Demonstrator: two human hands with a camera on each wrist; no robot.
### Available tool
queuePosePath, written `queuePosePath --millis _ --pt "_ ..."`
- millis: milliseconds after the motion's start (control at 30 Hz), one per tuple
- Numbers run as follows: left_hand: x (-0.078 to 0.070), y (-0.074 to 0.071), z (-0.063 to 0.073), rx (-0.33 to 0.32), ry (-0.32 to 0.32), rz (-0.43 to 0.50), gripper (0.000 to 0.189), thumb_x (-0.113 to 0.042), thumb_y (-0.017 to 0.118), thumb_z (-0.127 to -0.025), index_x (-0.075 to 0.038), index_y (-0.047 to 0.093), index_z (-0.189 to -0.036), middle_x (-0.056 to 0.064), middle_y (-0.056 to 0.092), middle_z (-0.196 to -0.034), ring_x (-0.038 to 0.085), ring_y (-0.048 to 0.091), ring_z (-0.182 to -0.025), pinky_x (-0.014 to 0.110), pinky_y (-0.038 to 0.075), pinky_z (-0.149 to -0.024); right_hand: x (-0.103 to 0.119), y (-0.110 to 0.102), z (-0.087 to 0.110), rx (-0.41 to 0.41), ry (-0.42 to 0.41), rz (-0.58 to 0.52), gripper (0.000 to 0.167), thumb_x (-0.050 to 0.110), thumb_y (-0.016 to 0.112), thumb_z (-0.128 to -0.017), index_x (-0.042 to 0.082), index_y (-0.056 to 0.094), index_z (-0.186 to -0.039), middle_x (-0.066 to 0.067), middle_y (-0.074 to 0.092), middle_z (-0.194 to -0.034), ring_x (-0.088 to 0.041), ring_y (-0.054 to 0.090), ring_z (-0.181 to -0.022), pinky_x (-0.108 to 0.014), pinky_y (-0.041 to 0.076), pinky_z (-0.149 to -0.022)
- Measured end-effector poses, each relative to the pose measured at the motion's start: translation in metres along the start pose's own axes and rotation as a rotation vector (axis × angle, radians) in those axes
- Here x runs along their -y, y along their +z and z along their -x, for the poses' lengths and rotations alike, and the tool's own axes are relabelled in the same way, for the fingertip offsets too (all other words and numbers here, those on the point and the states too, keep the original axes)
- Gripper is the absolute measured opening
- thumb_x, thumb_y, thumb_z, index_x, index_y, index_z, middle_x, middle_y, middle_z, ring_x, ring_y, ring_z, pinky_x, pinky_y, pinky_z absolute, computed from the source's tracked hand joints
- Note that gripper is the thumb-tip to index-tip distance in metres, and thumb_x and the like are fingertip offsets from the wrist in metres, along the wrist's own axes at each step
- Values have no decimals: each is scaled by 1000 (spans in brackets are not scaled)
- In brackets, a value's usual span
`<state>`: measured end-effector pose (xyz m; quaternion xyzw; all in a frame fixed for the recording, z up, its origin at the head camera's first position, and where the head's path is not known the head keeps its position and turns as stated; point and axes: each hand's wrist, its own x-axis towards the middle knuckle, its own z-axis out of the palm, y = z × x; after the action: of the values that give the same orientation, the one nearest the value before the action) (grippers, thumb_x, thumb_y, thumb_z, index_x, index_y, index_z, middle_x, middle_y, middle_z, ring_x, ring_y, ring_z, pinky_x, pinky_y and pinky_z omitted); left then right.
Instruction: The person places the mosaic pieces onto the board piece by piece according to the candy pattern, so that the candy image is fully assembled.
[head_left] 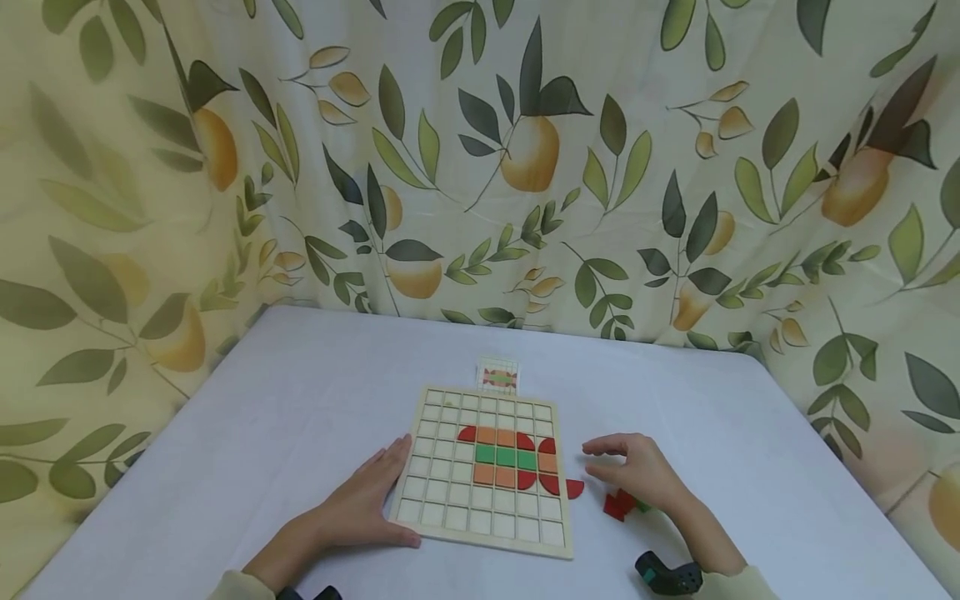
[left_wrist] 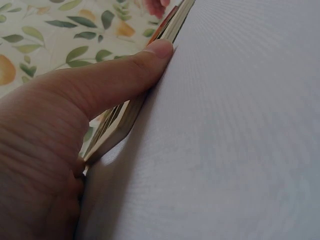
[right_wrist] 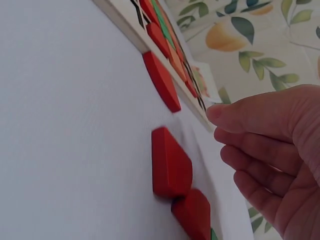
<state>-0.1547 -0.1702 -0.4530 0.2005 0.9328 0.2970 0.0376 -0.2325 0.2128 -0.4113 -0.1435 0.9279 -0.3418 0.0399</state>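
A wooden grid board (head_left: 480, 542) lies on the white-covered table. Orange squares (head_left: 487, 436), green squares (head_left: 506, 457) and red rounded pieces (head_left: 527, 481) fill some of its cells. My left hand (head_left: 360, 504) rests at the board's front left corner, thumb along the front edge and fingers against the left side. To the right of the board, my right hand (head_left: 637, 471) hovers with loosely bent fingers and nothing between them. A loose red quarter-round piece (right_wrist: 161, 82) lies against the board's right edge. Nearer me are more red pieces (right_wrist: 171, 162), partly under the right hand in the head view.
Behind the board is a small pattern card (head_left: 498, 377) with a red, orange and green design. A green piece (head_left: 642, 506) shows beside the loose red ones, partly hidden by the right wrist. Patterned fabric (head_left: 480, 208) hangs along the table's back and sides.
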Motion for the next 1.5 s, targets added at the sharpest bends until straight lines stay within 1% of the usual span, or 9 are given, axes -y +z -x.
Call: queuePosePath --millis 100,267,400,667,800,900,1033,1300,1500 --pt "-1 -1 0 -3 -6 4 127 -72 68 -58 -3 10 -147 9 13 -152 17 10 -138 38 9 -110 -3 -4 4 6 -9 15 24 16 75 -76 8 71 -99 -2 68 -96 -24 58 -96 -46 49 -82" --pt "0 1 -1 -1 -7 0 128 -73 67 -57 -2 10 -147 9 13 -152 18 10 -138 38 10 -110 -9 -12 13 0 15 16 24 17 75 -76 9 71 -99 -1 68 -96 -25 58 -97 -49 47 -84" --pt "1 1 -1 -8 -1 -4 128 -74 67 -57 -2 10 -147 9 14 -152 17 10 -138 38 10 -110 -15 -18 17 11 18 5 28 21 75 -77 8 71 -101 -3 68 -98 -27 57 -98 -52 46 -85" --pt "0 2 -1 -6 -1 -5 129 -74 66 -56 -2 10 -147 10 14 -152 18 10 -138 39 10 -110 -27 -26 26 56 54 -24 34 23 77 -74 6 70 -103 -5 67 -98 -28 58 -99 -47 49 -83" --pt "0 1 -1 -9 -6 -7 129 -75 66 -56 -2 11 -147 10 15 -151 18 11 -138 39 10 -110 -31 -30 30 72 51 -36 36 24 77 -74 6 69 -103 -5 67 -99 -27 58 -99 -46 49 -84" --pt "-1 1 -1 -11 -9 -11 129 -75 66 -56 -2 11 -147 10 15 -151 18 11 -137 39 10 -110 -33 -34 32 96 28 -28 38 25 77 -74 5 69 -104 -6 67 -99 -28 58 -100 -46 48 -84" --pt "-1 1 -1 -11 -13 -10 129 -75 66 -56 -2 11 -147 9 15 -151 18 12 -137 39 11 -110 -36 -40 34 144 -3 -30 38 21 77 -74 3 68 -106 -7 67 -100 -29 58 -99 -48 48 -84" --pt "-1 -1 0 -9 5 -7 127 -73 67 -58 -1 10 -147 10 14 -152 17 10 -138 38 10 -110 -42 -47 36 218 22 -60 40 17 77 -73 1 67 -108 -9 66 -103 -31 57 -101 -51 45 -86" --pt "0 -2 1 -3 11 -4 126 -71 68 -59 -2 9 -147 9 12 -152 16 9 -138 37 9 -110 -42 -51 35 272 -26 -58 38 14 77 -73 2 67 -108 -9 65 -105 -31 57 -102 -50 45 -86"
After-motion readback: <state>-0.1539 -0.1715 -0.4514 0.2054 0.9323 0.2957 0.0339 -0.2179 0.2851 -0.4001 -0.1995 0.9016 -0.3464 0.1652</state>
